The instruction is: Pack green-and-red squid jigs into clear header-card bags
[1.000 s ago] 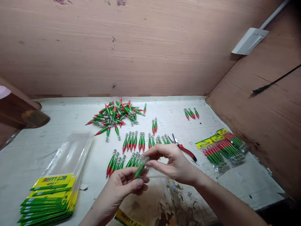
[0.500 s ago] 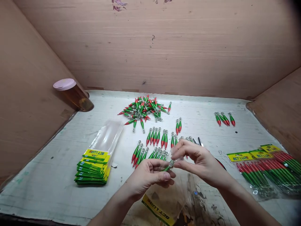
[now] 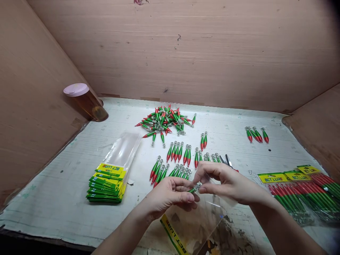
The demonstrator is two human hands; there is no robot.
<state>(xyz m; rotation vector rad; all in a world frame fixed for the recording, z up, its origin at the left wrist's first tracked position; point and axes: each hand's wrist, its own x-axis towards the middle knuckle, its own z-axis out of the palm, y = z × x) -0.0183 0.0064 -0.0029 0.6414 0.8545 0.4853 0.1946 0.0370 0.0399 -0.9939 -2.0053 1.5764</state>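
"Well, what lies under your hands?"
"The white table [image 3: 63,216], then your clear bag [image 3: 195,219] with its yellow header [image 3: 174,233]."
"And your grip?"
"Your left hand [image 3: 175,198] pinches 1 green lure [image 3: 191,190]. Your right hand [image 3: 228,182] has narrowed fingers beside it; whether they clasp film or metal, I cannot tell."
"Its lie?"
"Between your 2 hands, long axis slanting from your left fingers towards your right fingertips, silvery hooks [image 3: 197,186] at that end."

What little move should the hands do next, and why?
Maybe the right hand should gently ease the clear bag away from the silver hooks. The left hand holds the green lure, and its hooks look very close to the thin plastic, so they could snag it.
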